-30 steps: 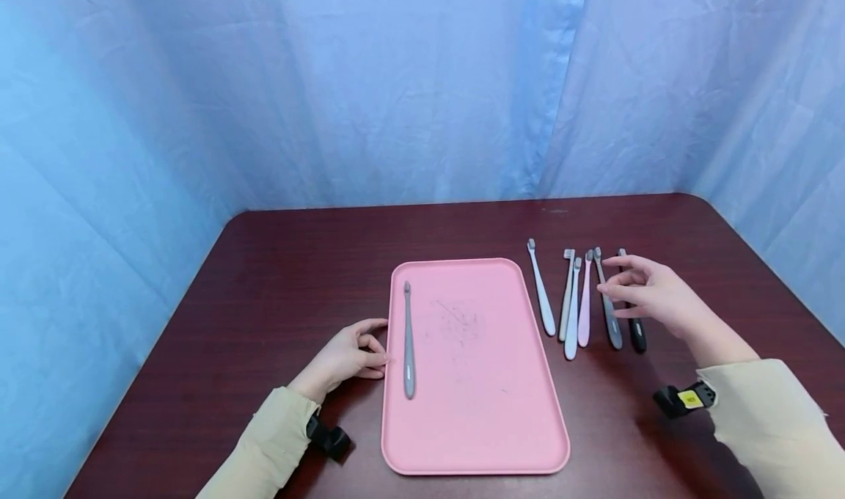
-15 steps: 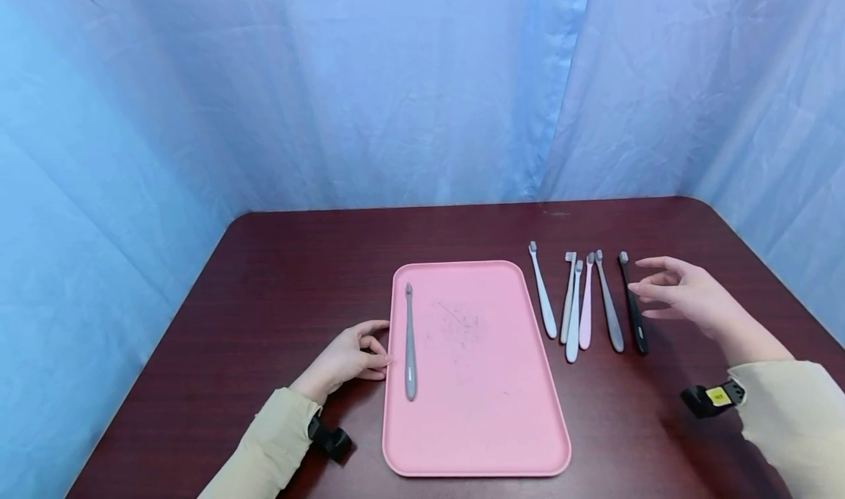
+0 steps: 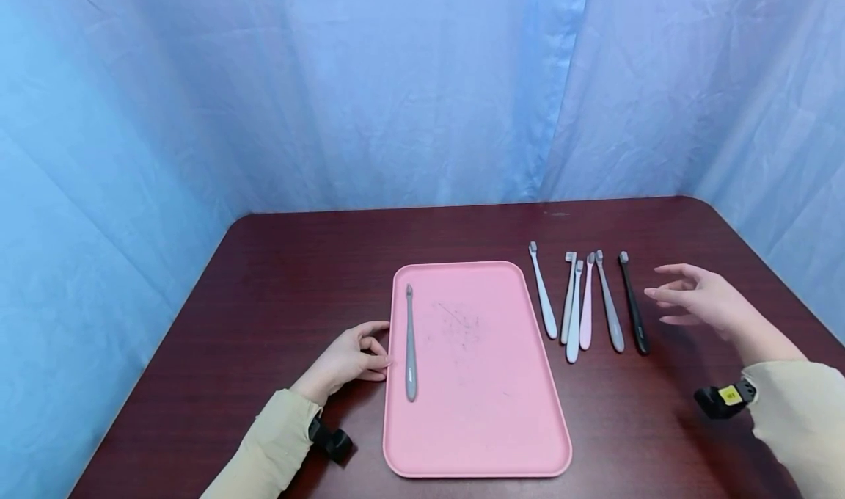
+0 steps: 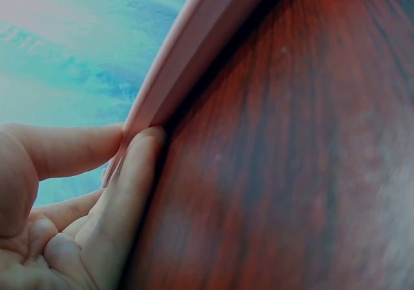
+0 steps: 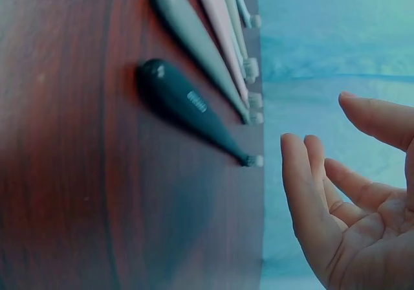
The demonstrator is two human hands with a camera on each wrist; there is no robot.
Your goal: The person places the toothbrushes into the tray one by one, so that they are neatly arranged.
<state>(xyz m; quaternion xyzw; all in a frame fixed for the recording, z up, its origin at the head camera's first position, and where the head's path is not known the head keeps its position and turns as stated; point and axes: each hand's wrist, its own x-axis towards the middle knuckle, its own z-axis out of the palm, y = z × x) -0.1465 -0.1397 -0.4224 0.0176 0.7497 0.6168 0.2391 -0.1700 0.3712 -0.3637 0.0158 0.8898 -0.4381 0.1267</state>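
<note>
My left hand [image 3: 348, 354] is at the left edge of a pink tray [image 3: 485, 389]. In the left wrist view its thumb and a finger pinch the tray's rim [image 4: 169, 63]. Inside the tray, near that side, lies a grey toothbrush [image 3: 411, 352]. My right hand [image 3: 703, 301] hovers with loosely bent fingers to the right of a black toothbrush [image 3: 635, 308], holding nothing. In the right wrist view, thumb and fingers are spread apart, clear of the black toothbrush's head.
Left of the black toothbrush lie another grey toothbrush [image 3: 610, 312], a pink one [image 3: 586, 308] and several pale ones, among them a white toothbrush [image 3: 543, 293] beside the tray. All rest on a dark wooden table [image 3: 310, 271]. Blue curtains [image 3: 422, 88] surround its back and sides.
My right hand has moved to the right, from over the grey and black toothbrushes to beside the black one, which now shows fully. The left hand stays at the tray's edge.
</note>
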